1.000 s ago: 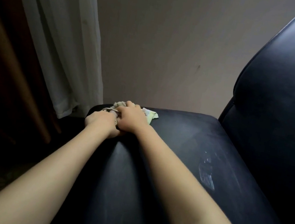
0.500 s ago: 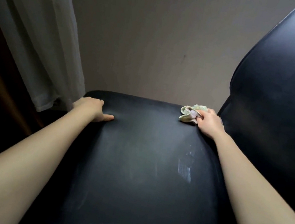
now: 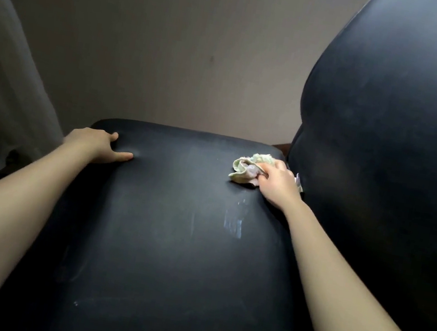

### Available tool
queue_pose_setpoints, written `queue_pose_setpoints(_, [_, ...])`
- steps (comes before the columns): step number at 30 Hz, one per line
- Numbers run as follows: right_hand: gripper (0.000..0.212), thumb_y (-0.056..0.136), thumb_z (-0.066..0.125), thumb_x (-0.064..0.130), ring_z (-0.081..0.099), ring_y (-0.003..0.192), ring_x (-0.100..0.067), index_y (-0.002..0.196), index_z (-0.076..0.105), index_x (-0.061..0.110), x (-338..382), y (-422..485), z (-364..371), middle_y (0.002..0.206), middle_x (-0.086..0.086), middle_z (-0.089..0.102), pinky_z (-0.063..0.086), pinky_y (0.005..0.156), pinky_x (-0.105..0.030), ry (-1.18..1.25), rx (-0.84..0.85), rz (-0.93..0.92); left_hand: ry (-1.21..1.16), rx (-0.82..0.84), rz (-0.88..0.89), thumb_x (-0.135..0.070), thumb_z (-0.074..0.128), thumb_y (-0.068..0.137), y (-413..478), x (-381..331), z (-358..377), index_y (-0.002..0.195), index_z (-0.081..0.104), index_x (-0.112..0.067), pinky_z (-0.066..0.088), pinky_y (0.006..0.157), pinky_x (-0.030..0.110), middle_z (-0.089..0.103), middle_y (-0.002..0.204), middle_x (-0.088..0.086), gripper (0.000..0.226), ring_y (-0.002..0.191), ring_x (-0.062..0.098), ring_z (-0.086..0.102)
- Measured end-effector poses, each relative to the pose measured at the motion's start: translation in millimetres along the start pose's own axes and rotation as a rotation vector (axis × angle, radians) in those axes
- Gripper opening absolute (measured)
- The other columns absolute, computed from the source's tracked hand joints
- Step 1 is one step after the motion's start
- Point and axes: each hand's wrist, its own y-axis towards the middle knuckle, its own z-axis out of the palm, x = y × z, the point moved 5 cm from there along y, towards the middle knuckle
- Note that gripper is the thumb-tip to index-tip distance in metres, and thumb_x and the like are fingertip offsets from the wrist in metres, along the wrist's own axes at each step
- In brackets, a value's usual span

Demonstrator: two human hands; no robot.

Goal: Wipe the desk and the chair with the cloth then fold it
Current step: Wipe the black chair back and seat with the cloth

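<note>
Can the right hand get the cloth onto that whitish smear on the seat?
Probably yes. The right hand grips the cloth on the seat just beyond the smear, with only bare seat between. The left hand rests at the seat's far left corner, out of the way.

2 bare, smooth forearms end in a bare left hand (image 3: 93, 144) and a bare right hand (image 3: 277, 185).
</note>
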Motion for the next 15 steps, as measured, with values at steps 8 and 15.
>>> queue_pose_setpoints(8, [0.045, 0.089, 0.050, 0.011, 0.034, 0.132, -0.020, 0.129, 0.055, 0.031, -20, -172, -14, 0.145, 0.003, 0.036, 0.015, 0.101, -0.019, 0.019, 0.055, -0.111, 0.001, 0.036, 0.040, -0.076, 0.031, 0.083, -3, -8, -7, 0.150, 0.019, -0.024, 0.034, 0.108, 0.043, 0.031, 0.152, 0.006, 0.086, 0.136, 0.030, 0.035])
queue_pose_setpoints(15, [0.047, 0.081, 0.041, 0.031, 0.040, 0.126, -0.024, 0.124, 0.059, 0.035, -19, -193, -12, 0.137, 0.002, 0.045, 0.026, 0.109, -0.038, 0.022, 0.070, -0.089, 0.003, -0.090, 0.056, -0.064, 0.038, 0.089, -34, -40, -13, 0.133, 0.052, -0.022, 0.041, 0.097, 0.041, 0.049, 0.138, 0.009, 0.062, 0.125, 0.033, 0.046])
